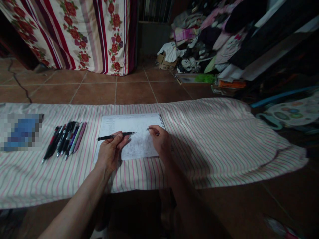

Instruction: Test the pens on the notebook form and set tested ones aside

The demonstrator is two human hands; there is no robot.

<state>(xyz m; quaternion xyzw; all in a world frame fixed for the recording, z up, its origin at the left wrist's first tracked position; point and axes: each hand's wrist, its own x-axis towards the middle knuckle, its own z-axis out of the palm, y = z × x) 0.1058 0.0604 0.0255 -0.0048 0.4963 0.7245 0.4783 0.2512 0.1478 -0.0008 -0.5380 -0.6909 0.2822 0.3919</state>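
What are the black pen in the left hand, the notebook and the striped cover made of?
Pen: probably smooth plastic, going by the dark barrel, with a silvery, likely metal tip. Notebook: matte paper, from its pale pages without shine; the dark coil could be wire or plastic. Striped cover: soft, matte cloth, judging by its wrinkles and drape.

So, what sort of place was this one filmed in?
Probably a room in a home: a flowered curtain hangs at the back, clothes lie heaped beyond the table, and a striped cloth covers it.
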